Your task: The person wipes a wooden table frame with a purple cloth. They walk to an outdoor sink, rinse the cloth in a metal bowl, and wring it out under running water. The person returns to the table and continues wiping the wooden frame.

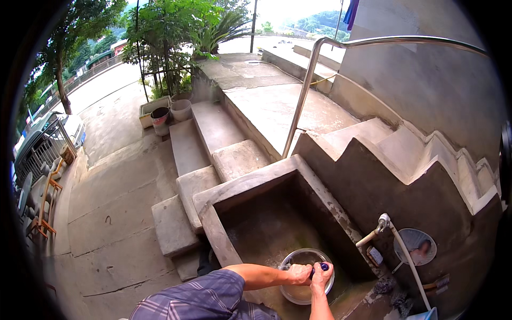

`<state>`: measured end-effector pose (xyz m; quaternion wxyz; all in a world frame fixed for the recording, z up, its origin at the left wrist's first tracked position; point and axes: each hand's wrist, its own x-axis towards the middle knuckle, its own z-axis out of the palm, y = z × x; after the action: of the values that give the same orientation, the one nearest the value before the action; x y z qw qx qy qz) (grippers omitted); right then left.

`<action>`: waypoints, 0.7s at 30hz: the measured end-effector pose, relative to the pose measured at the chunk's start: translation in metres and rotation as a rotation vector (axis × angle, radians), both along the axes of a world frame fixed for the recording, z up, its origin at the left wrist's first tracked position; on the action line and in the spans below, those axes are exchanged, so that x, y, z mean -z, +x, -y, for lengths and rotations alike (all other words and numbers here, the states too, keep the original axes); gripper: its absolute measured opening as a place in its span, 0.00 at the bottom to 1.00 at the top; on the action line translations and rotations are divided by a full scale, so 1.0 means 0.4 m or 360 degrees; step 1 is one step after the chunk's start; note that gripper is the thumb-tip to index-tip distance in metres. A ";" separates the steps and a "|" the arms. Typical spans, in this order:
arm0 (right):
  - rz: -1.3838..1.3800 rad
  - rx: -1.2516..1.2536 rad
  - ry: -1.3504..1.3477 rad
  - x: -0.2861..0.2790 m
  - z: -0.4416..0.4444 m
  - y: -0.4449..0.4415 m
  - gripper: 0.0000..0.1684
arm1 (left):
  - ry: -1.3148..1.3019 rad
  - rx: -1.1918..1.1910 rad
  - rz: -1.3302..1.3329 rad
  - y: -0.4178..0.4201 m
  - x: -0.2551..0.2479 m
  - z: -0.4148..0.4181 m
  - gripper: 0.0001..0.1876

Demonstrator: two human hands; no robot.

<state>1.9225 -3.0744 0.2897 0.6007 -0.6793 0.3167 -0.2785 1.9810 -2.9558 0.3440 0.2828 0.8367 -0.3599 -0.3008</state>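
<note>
A round metal basin [307,299] stands on the floor of a concrete wash trough [260,224], near its lower end. Over the basin my left hand [301,274] and my right hand [322,276] come together around a dark blue or purple item [325,266], perhaps cloth. Both sets of fingers are closed on it, and most of it is hidden by them. What lies inside the basin is hard to make out.
Right of the trough are a tap [383,220] with a pale pipe, a scrub brush [375,256], a round mirror [418,246], another brush [442,282] and dark scouring pads [385,285]. Concrete steps [176,226] adjoin the trough's left side; a metal handrail [306,92] rises beyond it.
</note>
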 end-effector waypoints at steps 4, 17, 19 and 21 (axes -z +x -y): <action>-0.0217 -0.0022 0.0712 -0.048 -0.042 0.011 0.28 | -0.0593 -0.0009 0.0094 -0.007 0.141 -0.013 0.38; 0.0907 -0.1150 0.1465 -0.326 -0.028 -0.028 0.49 | -0.0900 -0.0014 -0.3677 -0.038 -0.061 -0.034 0.30; 0.0843 -0.1153 0.1315 -0.270 0.025 -0.043 0.34 | -0.0840 0.0022 -0.3535 -0.035 -0.078 -0.030 0.27; 0.0757 -0.1096 0.1194 -0.232 0.048 -0.056 0.22 | -0.0767 0.0079 -0.3091 -0.013 -0.115 -0.040 0.23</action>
<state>1.9001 -3.0938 0.3823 0.9122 -0.4017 0.0099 -0.0800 1.9760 -2.9400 0.3900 0.6098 0.1411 -0.0417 -0.7788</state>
